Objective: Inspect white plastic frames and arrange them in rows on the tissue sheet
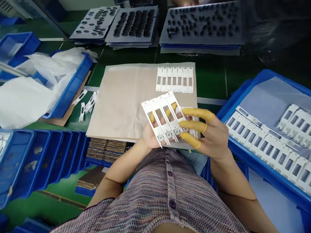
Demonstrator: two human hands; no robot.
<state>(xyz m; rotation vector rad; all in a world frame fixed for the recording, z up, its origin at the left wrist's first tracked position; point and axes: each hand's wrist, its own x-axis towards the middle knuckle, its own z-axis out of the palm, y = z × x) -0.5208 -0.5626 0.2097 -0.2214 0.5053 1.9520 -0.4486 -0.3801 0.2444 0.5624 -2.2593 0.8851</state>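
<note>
My left hand (152,134) supports a white plastic strip with several rectangular windows (161,116) from below, its yellow finger cots showing through the openings. My right hand (206,132) grips the strip's right end, with yellow cots on its fingers. Another white piece lies partly hidden beneath those fingers. A matching white strip (175,79) rests on a sheet of tan kraft paper (119,103) just beyond my hands. Several small white pieces (85,103) lie left of the paper.
A blue tray (252,152) at right holds rows of white strips on grey sheet. Grey foam sheets of small black parts (201,27) lie at the back. A blue bin (70,87) with white plastic film stands left. Blue bins (41,158) and stacked cardboard sit lower left.
</note>
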